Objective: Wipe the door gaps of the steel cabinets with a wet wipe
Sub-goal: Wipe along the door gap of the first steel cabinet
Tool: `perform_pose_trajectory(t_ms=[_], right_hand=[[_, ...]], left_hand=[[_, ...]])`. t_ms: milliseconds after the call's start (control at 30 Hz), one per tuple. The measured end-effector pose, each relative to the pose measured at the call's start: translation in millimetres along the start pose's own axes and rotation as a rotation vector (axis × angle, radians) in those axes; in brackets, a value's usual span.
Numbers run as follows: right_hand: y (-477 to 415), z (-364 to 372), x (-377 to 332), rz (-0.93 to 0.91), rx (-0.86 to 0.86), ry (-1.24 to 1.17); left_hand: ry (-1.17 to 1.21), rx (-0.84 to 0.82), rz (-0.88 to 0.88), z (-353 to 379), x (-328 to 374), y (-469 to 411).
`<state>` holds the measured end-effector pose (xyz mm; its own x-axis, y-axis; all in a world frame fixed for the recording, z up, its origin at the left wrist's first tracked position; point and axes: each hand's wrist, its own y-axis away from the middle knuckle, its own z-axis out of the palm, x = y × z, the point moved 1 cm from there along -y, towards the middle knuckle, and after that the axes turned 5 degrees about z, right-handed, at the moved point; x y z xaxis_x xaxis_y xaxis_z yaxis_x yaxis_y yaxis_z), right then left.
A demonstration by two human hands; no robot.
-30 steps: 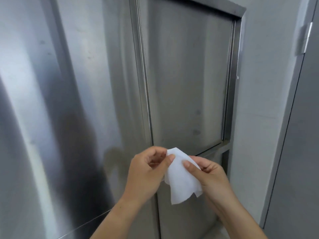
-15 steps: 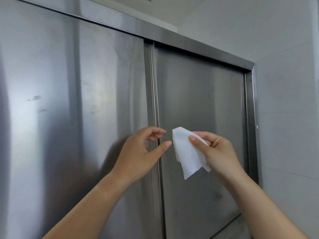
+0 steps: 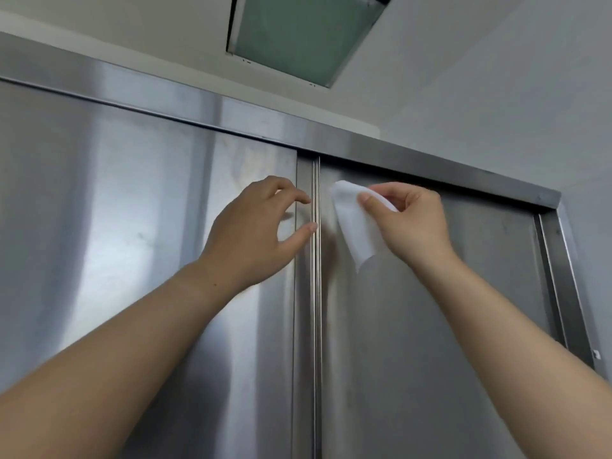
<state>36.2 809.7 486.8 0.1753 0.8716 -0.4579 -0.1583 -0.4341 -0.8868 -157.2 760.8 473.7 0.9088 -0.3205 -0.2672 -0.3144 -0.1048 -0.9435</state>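
Two steel cabinet doors fill the view, the left door [image 3: 132,226] and the right door [image 3: 447,326], with a vertical door gap [image 3: 314,326] between them. My right hand [image 3: 410,223] pinches a white wet wipe [image 3: 354,226] just right of the gap, near the top of the right door. The wipe hangs folded below my fingers. My left hand [image 3: 258,230] is raised at the same height, fingers apart and empty, thumb and index finger reaching to the gap's edge strip.
A steel top rail [image 3: 198,104] runs above the doors. A steel side frame [image 3: 563,276] borders the right door, with a grey wall [image 3: 530,111] beyond. A green ceiling panel [image 3: 298,34] is overhead.
Both hands rose from mid-door height to the top of the doors, and my view tilted up. My left hand let go of the wipe; only the right holds it now.
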Motion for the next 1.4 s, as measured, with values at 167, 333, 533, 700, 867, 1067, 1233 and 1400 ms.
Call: perform_pose_trajectory(t_ms=[167, 333, 533, 700, 867, 1067, 1233, 1400], right_hand=[[-29, 17, -3, -0.209, 0.215, 0.126], [-16, 53, 10, -0.21, 0.076, 0.1], [10, 68, 21, -0.071, -0.097, -0.128], [15, 63, 28, -0.017, -0.199, -0.201], [-2, 66, 24, -0.092, -0.07, -0.045], [-10, 80, 17, -0.046, 0.073, -0.092], [-19, 88, 8, -0.137, 0.146, 0.016], [-26, 91, 4, -0.177, 0.168, 0.112]], left_hand=[[-0.189, 0.058, 0.02, 6, -21, -16], [-0.415, 0.073, 0.072, 15, -29, -12], [-0.441, 0.098, 0.104, 18, -31, -13], [-0.441, 0.106, 0.129, 19, -34, -13], [-0.415, 0.096, 0.152, 18, -33, -13], [-0.384, 0.101, 0.155, 19, -34, -14], [-0.366, 0.134, 0.169, 22, -35, -14], [-0.338, 0.162, 0.179, 23, -35, -14]])
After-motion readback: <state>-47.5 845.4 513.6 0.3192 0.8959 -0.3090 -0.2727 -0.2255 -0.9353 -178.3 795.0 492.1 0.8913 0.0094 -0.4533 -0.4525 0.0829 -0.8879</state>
